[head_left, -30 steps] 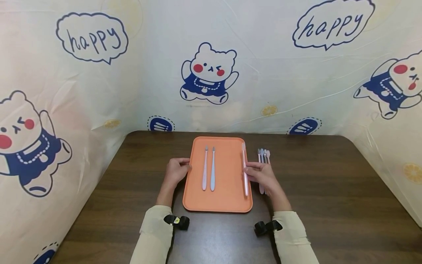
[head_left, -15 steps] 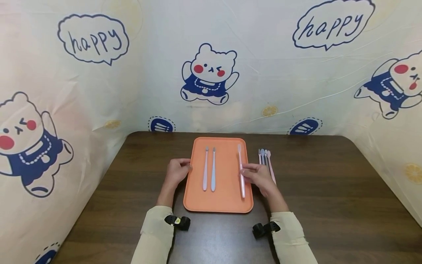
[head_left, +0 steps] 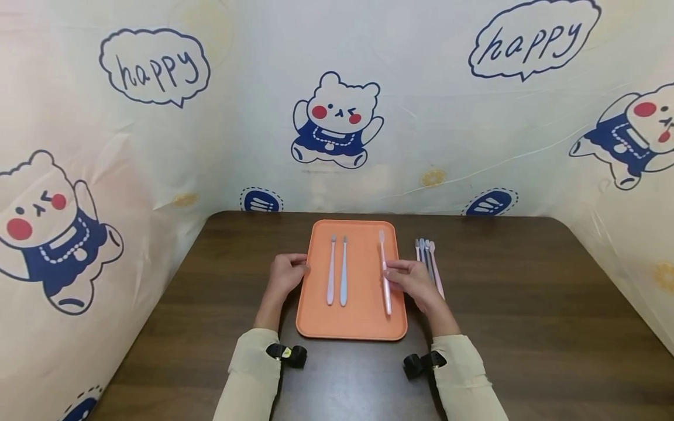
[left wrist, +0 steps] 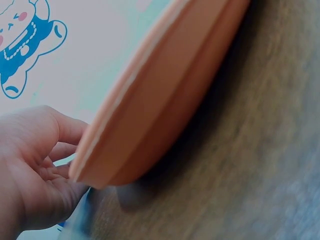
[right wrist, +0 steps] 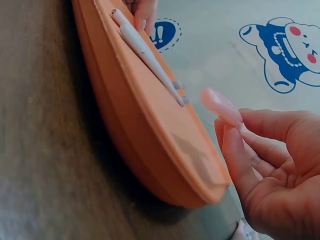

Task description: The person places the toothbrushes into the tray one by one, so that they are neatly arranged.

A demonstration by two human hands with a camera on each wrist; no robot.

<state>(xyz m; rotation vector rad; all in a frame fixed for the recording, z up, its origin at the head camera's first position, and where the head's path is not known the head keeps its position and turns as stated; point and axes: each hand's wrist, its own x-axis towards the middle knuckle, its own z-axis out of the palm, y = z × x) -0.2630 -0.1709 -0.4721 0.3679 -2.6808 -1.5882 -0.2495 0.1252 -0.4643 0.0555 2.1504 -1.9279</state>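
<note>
The pink toothbrush (head_left: 387,290) is in the person's right hand (head_left: 418,283), pinched between thumb and fingers that close right onto its handle, with no gap left. It is held above the right part of the orange tray (head_left: 363,280), its head pointing away from the person. A shadow lies on the tray under this grip in the right wrist view.

To the left of the pinch, a lilac toothbrush (head_left: 330,283) and a blue toothbrush (head_left: 344,283) lie side by side on the tray. Farther left, the left hand (head_left: 286,275) has its thumb and fingers closed on the tray's rim.

Just right of the pinching hand, a group of toothbrushes (head_left: 432,248) rests on the table, partly hidden by that hand. The dark brown table (head_left: 526,292) has a wood grain and rounded far corners, with a pale sheen on the side nearer the person than the grip.

Beyond both hands, a pale, creased wall covering (head_left: 253,117) surrounds the table, printed with bears in blue, "happy" speech bubbles, orange slices and blue ovals.
</note>
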